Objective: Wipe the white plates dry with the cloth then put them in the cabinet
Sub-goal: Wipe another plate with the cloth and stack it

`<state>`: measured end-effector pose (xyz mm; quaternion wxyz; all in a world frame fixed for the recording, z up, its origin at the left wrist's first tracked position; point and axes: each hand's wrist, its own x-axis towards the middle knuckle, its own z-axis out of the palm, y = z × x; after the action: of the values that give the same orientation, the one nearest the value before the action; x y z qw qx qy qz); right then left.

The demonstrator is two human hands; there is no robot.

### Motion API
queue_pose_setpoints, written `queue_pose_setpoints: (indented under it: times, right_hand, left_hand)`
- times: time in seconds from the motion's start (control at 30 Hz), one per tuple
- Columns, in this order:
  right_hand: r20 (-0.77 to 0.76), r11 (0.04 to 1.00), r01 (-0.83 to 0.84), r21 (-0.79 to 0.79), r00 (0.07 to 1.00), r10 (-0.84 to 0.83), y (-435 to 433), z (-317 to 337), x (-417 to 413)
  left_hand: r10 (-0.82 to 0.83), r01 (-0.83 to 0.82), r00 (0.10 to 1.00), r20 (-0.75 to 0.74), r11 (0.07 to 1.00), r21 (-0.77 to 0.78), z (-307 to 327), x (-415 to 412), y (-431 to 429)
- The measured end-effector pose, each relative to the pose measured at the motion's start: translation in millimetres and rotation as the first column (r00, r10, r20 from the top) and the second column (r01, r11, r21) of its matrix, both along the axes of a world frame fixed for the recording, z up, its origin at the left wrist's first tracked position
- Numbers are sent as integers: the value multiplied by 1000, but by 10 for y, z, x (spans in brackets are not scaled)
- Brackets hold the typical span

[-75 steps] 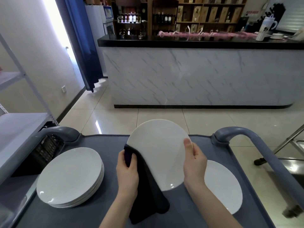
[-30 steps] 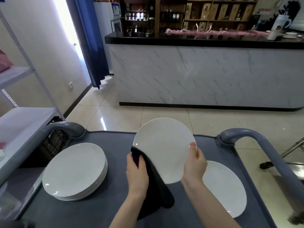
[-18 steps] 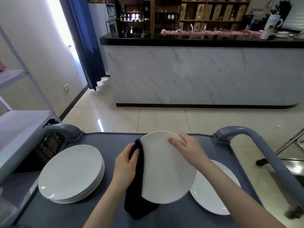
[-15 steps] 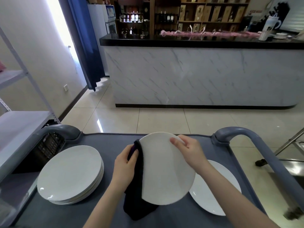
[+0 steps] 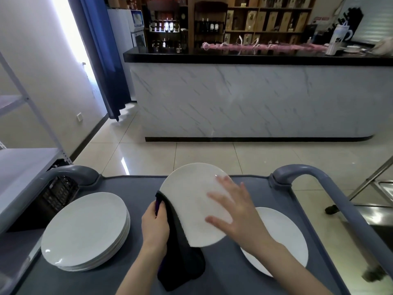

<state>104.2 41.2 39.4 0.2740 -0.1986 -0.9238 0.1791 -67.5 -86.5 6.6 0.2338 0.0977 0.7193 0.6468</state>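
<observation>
Two hands share one round white ceramic plate [image 5: 191,201], held tilted above a grey service cart [image 5: 131,188]. The left hand [image 5: 156,227] is curled round a dark cloth [image 5: 182,258] and clamps the plate's rim through it at about 8 o'clock. The right hand [image 5: 236,213] lies with fingers spread and straight against the plate's face toward 4 o'clock, steadying it without gripping. The cloth's loose end hangs down onto the cart top; whether the plate's lower edge rests there too, I cannot tell. From the held plate, a stack of white plates [image 5: 85,228] sits at 8 o'clock and a single white plate [image 5: 282,237] lies at 4 o'clock, partly under the right wrist. The wipe looks to be in hand, with storing not yet begun. The weak point, as I judge it, is that only one hand truly holds. If a hard rub from the flat right hand pushes glazed ceramic through fabric, it could slide free and drop onto the single white plate beneath, chipping both.
</observation>
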Motion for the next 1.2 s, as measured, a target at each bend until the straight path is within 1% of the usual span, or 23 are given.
queue_pose_setpoints:
  times: [0.03,0.1,0.13,0.17,0.2,0.27,0.4,0.5,0.6,0.63,0.67,0.7,0.73,0.77,0.8,0.9,0.97,1.03,1.07,1.13,1.2]
  right_hand:
    - [64,988,-83,128,995,76,-16,-5,41]
    - [166,916,-173,362,979,119,-54,3,78]
    - [197,873,-197,446,973,119,-73,16,70]
    - [216,838,-224,497,968,130,-83,20,53]
    - [242,822,-254,511,959,146,-95,33,46]
    - [317,818,-310,485,934,166,-117,47,40]
    - [386,767,-359,532,909,157,-139,38,69]
    - [363,759,-354,547,917,166,-167,31,60]
    - [263,799,-287,529,950,167,-202,47,23]
    - [210,847,-256,466,962,175,-215,60,0]
    - [148,919,-233,317,970,195,-236,77,-18]
    - [73,976,-203,83,978,198,-273,118,-35]
    - [5,969,-174,-174,984,177,-309,164,-51]
    - [-59,915,-134,-380,991,121,-344,209,-71]
    - [-111,860,-95,-502,993,44,-381,256,-94]
    - [-219,701,-55,-711,964,-148,-486,349,-182]
    - [-278,554,-109,-825,932,-231,-560,351,-256]
    - [-311,378,-190,-906,905,-291,-603,339,-300]
    - [-329,301,-237,-924,892,-309,-609,344,-304]
    - [-369,151,-336,-929,864,-344,-577,364,-282]
    - [-377,46,-390,-920,843,-383,-540,378,-244]
  left_hand:
    - [6,-6,1000,15,1000,13,9,-31,10]
    - [2,-2,1000,24,999,33,37,-82,35]
    - [-8,7,1000,19,999,36,53,-104,46]
    - [-18,17,1000,9,999,34,68,-122,53]
    - [-32,32,999,-4,999,30,90,-136,58]
    - [-57,57,998,-12,998,20,111,-172,54]
    - [-79,76,994,75,996,48,140,-223,32]
    - [-70,61,979,190,997,55,181,-229,8]
    - [-53,25,954,295,995,99,256,-191,0]
    - [-53,10,945,323,991,133,289,-165,6]
    - [-60,2,939,339,985,171,318,-133,16]
    - [-72,3,940,333,979,203,344,-96,27]
    - [-84,15,950,301,974,225,368,-49,39]
    - [-97,35,963,250,970,240,389,11,48]
    - [-110,61,977,182,964,257,400,81,60]
    - [-145,165,985,-91,947,275,425,352,111]
    - [-200,264,942,-269,938,227,443,533,154]
    - [-255,343,859,-443,930,131,429,646,175]
    - [-278,363,804,-526,929,65,411,663,166]
    - [-333,401,664,-670,914,-57,374,661,132]
    - [-392,453,533,-750,881,-139,343,634,97]
